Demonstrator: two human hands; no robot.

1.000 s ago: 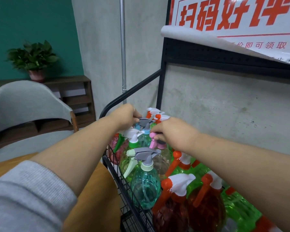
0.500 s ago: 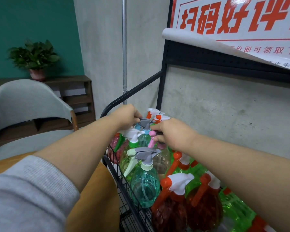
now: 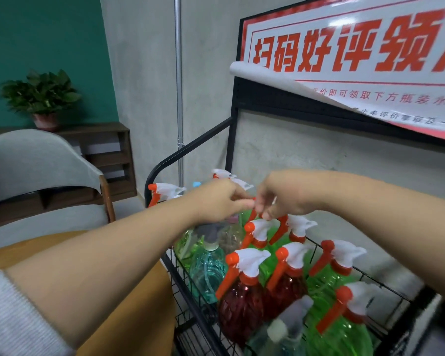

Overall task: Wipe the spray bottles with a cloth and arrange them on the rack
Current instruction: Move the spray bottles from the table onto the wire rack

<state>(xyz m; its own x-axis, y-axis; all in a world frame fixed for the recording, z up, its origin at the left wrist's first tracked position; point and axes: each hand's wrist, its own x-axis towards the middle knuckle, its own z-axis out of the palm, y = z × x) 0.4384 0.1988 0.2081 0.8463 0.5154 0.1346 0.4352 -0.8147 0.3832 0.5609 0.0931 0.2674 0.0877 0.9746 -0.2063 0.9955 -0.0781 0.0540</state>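
Note:
Several spray bottles stand packed in a black wire rack [image 3: 190,148]: green ones [image 3: 339,337], red ones [image 3: 240,308] and a teal one [image 3: 207,274], most with white heads and orange triggers. My left hand [image 3: 216,201] and my right hand [image 3: 283,196] meet above the back rows. The fingertips of both pinch the orange trigger [image 3: 252,214] of a green bottle whose body is hidden behind the other heads. No cloth is in view.
A red-and-white poster [image 3: 344,47] hangs over the rack's black back panel on a concrete wall. A grey chair [image 3: 36,160] and an orange tabletop [image 3: 129,317] lie to the left. A potted plant [image 3: 41,96] sits on a wooden shelf, and a metal pipe [image 3: 179,73] runs up the wall.
Both hands left the grey and pink spray heads at the rack's far left and moved right to an orange-trigger bottle. The camera swung right, showing more bottles.

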